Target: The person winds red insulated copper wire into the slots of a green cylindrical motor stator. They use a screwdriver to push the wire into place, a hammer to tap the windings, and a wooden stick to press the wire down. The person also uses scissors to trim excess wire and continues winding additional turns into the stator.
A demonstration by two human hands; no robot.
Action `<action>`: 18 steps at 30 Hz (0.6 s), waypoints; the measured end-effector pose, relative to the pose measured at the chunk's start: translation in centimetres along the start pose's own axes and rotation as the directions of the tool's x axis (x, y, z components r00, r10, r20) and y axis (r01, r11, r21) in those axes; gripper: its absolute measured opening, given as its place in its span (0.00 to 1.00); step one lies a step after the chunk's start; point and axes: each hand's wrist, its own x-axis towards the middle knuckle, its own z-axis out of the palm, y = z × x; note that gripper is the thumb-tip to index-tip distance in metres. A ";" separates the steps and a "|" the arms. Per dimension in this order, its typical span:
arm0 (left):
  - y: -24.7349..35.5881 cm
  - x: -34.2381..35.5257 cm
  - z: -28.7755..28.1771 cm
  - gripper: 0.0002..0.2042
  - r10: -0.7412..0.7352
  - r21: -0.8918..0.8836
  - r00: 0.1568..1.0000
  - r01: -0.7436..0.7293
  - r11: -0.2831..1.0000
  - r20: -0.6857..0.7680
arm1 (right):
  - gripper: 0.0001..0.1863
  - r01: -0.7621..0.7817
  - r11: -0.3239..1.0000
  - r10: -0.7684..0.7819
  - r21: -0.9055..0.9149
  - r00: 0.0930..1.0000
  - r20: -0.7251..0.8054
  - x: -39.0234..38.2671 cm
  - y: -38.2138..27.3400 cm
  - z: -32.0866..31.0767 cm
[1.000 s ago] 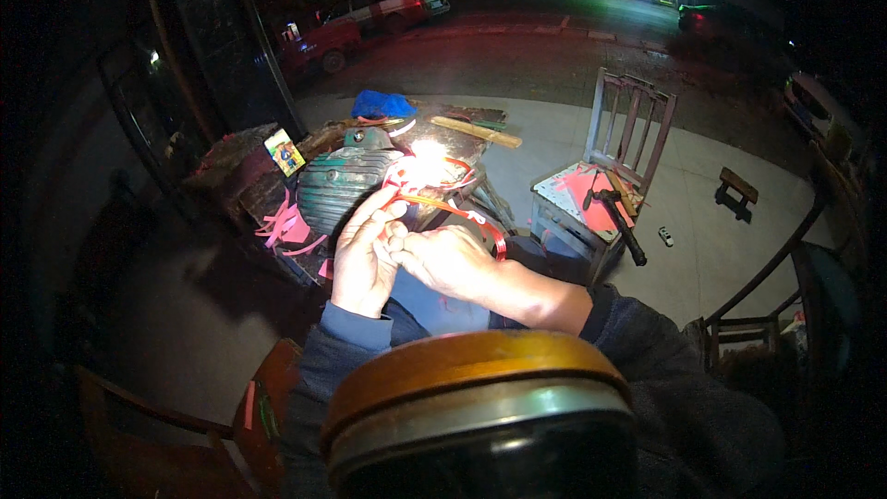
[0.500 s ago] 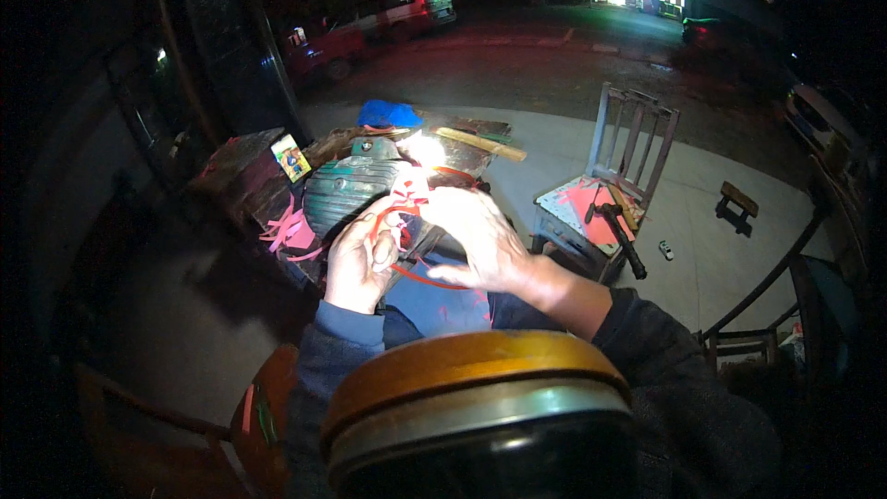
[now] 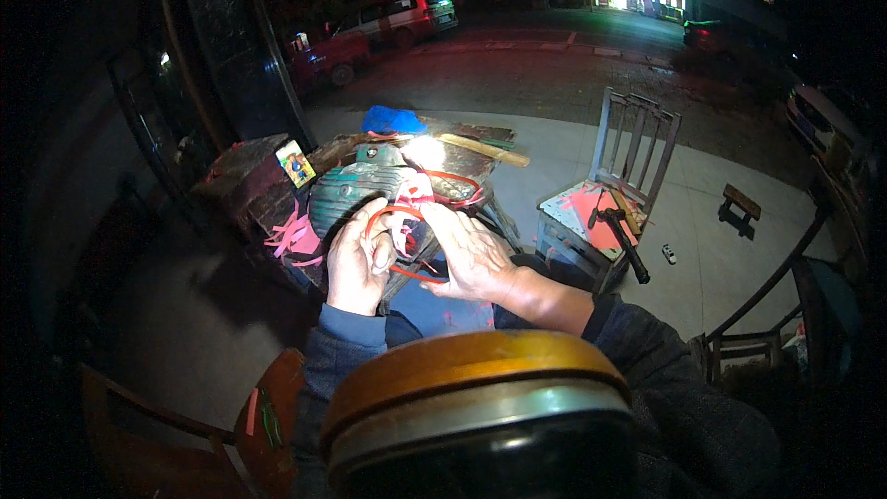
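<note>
A thin red strip (image 3: 416, 274) curves in a loop between my two hands. My left hand (image 3: 360, 263) is closed, its fingers bent round one side of the loop. Fingers together, my right hand (image 3: 476, 259) grips the strip's other side, its thumb near the lower end. Just beyond the fingertips is a red-and-white patterned piece (image 3: 413, 192), partly covered by the hands; its kind is unclear. It rests against a green ribbed metal housing (image 3: 356, 192). Below the hands, a blue cloth (image 3: 443, 311) with reddish marks covers my lap.
Pink strips (image 3: 294, 238) and a propped phone (image 3: 296, 164) lie left on the worn bench. At its back are a blue cloth bundle (image 3: 393, 120), a bright lamp (image 3: 425, 152) and a wooden stick (image 3: 485, 150). Right, a chair (image 3: 637, 139) holds pink sheets and a hammer (image 3: 617, 231).
My right hand has drawn slightly down and its fingers have come nearer the loop. The left hand stays nearly in place. The glare on the hands has lessened.
</note>
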 end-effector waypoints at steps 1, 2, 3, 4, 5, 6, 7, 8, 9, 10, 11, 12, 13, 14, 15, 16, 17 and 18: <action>0.2 -0.1 0.1 0.18 0.024 0.076 0.999 -0.022 0.997 -0.027 | 0.66 -0.013 1.000 0.013 0.011 1.000 0.016 0.1 -0.1 -0.1; 0.2 -0.1 0.4 0.17 0.062 0.161 0.998 -0.057 0.985 -0.023 | 0.66 -0.015 1.000 0.014 0.027 1.000 0.015 0.2 -0.2 -0.1; 0.1 -0.2 0.6 0.16 0.084 0.230 0.996 -0.074 0.970 -0.033 | 0.65 -0.016 1.000 0.016 0.011 1.000 0.018 0.3 -0.4 -0.2; 0.1 -0.2 0.8 0.15 0.107 0.298 0.993 -0.090 0.950 -0.041 | 0.64 -0.004 1.000 0.004 -0.002 1.000 0.002 0.3 -0.5 -0.2; 0.0 -0.2 0.9 0.15 0.133 0.368 0.991 -0.111 0.923 -0.035 | 0.63 0.006 1.000 -0.007 -0.017 1.000 -0.014 0.4 -0.6 -0.2; 0.0 -0.2 1.0 0.14 0.131 0.367 0.989 -0.100 0.925 -0.061 | 0.62 0.002 1.000 -0.002 -0.009 1.000 -0.013 0.4 -0.7 -0.2; -0.1 -0.2 1.0 0.14 0.142 0.366 0.988 -0.109 0.924 -0.064 | 0.61 -0.003 1.000 0.003 -0.001 1.000 -0.012 0.5 -0.8 -0.2; -0.1 -0.3 0.9 0.14 0.153 0.365 0.986 -0.118 0.923 -0.069 | 0.60 0.004 1.000 -0.004 0.014 1.000 -0.022 0.6 -0.8 -0.2; -0.1 -0.3 0.7 0.15 0.165 0.364 0.984 -0.128 0.923 -0.073 | 0.59 0.014 1.000 -0.014 0.001 1.000 -0.018 0.6 -0.8 -0.2; -0.1 -0.4 0.5 0.15 0.166 0.351 0.984 -0.132 0.927 -0.068 | 0.58 0.034 0.999 -0.034 -0.004 0.999 -0.026 0.8 -0.8 -0.3; 0.0 -0.4 0.2 0.15 0.165 0.338 0.984 -0.135 0.932 -0.064 | 0.57 0.045 0.999 -0.045 -0.009 0.999 -0.026 0.9 -0.8 -0.4; 0.1 -0.5 0.0 0.15 0.171 0.329 0.983 -0.139 0.934 -0.071 | 0.56 0.054 0.998 -0.054 -0.013 0.998 -0.011 0.9 -0.8 -0.6; 0.2 -0.5 -0.2 0.15 0.168 0.304 0.984 -0.142 0.942 -0.060 | 0.56 0.054 0.998 -0.054 -0.018 0.998 0.010 1.0 -0.9 -0.7; 0.2 -0.5 -0.3 0.15 0.171 0.284 0.983 -0.148 0.947 -0.059 | 0.56 0.028 0.999 -0.026 -0.027 0.998 0.062 1.1 -1.0 -0.9; 0.3 -0.5 -0.4 0.15 0.167 0.273 0.984 -0.142 0.951 -0.069 | 0.56 0.076 0.997 -0.076 -0.012 0.997 0.006 1.1 -1.1 -1.0; 0.4 -0.6 -0.5 0.15 0.171 0.268 0.984 -0.150 0.952 -0.055 | 0.56 0.098 0.995 -0.098 -0.002 0.995 -0.019 1.0 -1.1 -1.1; 0.5 -0.7 -0.6 0.14 0.166 0.272 0.985 -0.146 0.951 -0.053 | 0.56 0.132 0.991 -0.131 0.016 0.990 -0.054 0.9 -1.2 -1.2; 0.7 -0.8 -0.6 0.14 0.164 0.280 0.985 -0.143 0.949 -0.053 | 0.55 0.122 0.992 -0.121 0.032 0.992 -0.043 0.8 -1.1 -1.3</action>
